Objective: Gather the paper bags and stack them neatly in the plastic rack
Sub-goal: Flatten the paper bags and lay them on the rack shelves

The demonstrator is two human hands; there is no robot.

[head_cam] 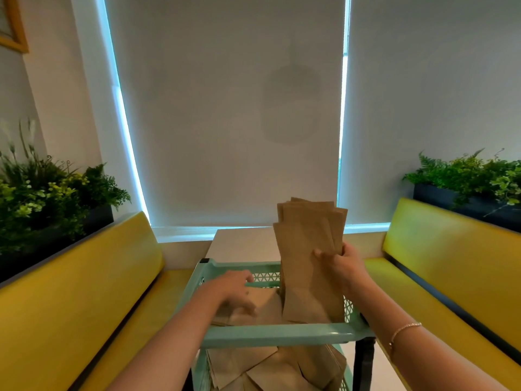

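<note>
**Bags Going Into the Rack, One Bundle Upright**

A person is sorting brown paper bags into a mint-green plastic rack (282, 334) standing on a pale bench (242, 244) between two yellow seats (84, 292). The right hand (342, 263) is pinching a fanned bundle of bags (307, 249) at its right edge, thumb across the front, fingers behind. The bundle is standing with its long axis upright, its lower end reaching down inside the rack's top tier at the right side, its top edges splayed and uneven. The left hand (235, 292) is reaching into the same tier, left of the bundle, fingers loosely spread and lying over loose bags (265, 306) resting flat there; blur is hiding whether it is gripping any. More bags (253, 368) are lying jumbled on the tier below the rack's near rail. Judging by this, the bundle needs only lowering and laying flat toward the left hand, which is the nearer one to the flat pile and looks placed to square it.
</note>
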